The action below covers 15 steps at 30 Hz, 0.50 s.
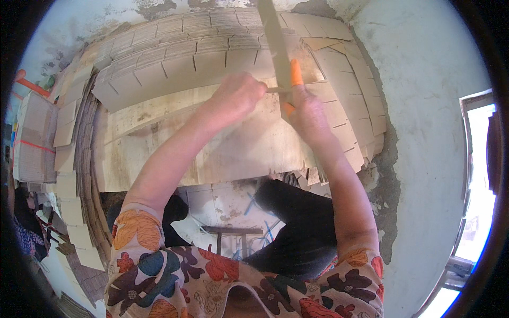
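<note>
My right hand (308,112), with orange covers on its thumb and a finger, grips a long cardboard strip (275,40) that stands up toward the far wall. My left hand (238,98) is closed just to the left of it. A thin brown piece, seen edge-on, runs from the left fingers to the right hand and looks like a second cardboard strip (274,90). Both hands are above a pale wooden board (212,153). Behind them lies a long stack of slotted cardboard strips (180,69).
More slotted cardboard (354,90) is piled along the right side, by the peeling wall (424,106). Further stacks (66,175) line the left, beside a white bundle (36,140) with a red band. A small stool or frame (232,231) is between my legs.
</note>
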### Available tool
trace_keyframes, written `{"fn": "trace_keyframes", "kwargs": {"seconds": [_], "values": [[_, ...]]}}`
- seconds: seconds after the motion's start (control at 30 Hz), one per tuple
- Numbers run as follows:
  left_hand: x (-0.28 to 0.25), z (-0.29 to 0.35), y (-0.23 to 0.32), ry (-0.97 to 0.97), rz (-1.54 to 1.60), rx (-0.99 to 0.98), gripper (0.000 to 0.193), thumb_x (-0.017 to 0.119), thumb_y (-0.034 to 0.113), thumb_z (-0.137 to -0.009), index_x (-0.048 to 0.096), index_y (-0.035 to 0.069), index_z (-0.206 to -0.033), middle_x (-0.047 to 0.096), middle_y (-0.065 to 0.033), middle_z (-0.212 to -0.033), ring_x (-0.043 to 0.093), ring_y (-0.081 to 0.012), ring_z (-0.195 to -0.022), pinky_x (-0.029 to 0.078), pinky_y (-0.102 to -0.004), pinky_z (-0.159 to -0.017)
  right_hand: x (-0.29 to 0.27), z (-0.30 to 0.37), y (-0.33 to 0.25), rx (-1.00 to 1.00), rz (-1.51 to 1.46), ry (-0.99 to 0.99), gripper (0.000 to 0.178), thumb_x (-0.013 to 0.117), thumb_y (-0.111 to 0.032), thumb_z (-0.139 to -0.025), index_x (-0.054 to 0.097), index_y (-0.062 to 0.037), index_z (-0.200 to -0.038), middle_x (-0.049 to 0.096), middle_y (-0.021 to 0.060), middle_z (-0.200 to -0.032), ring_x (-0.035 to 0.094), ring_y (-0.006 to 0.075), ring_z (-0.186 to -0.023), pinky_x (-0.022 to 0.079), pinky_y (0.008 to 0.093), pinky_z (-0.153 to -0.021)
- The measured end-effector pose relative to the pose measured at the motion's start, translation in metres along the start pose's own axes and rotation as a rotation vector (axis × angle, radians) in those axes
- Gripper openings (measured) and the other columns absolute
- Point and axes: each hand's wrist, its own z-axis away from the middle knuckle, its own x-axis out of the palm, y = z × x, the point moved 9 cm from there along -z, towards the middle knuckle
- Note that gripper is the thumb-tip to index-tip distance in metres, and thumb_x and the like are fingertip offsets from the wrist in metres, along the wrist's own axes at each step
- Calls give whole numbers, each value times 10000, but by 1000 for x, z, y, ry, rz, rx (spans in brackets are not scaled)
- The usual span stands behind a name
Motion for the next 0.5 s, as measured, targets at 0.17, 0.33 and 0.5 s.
{"fn": "trace_keyframes", "kwargs": {"seconds": [0.17,0.33,0.5], "values": [[-9,11,12,-88,217,7,193,688,154,-761,605,-20,-766,602,-182,-689,617,-330,-715,492,-431,-627,29,12,16,3,42,-54,815,500,-6,-841,24,-76,-1499,609,258,-969,618,418,-764,518,471,-639],[-26,-12,-58,-43,444,-283,508,782,376,-719,598,-29,-965,623,-186,-843,612,-330,-849,476,-431,-718,8,15,4,-11,-94,123,820,528,-17,-864,37,-139,-1509,602,251,-993,613,435,-806,517,472,-668],[-23,-48,-97,148,-140,-242,474,779,242,-721,529,10,-1050,616,-156,-981,530,-293,-1061,443,-413,-824,2,15,3,24,-191,159,852,566,31,-829,94,-163,-1511,612,222,-998,622,404,-839,524,438,-734]]}}
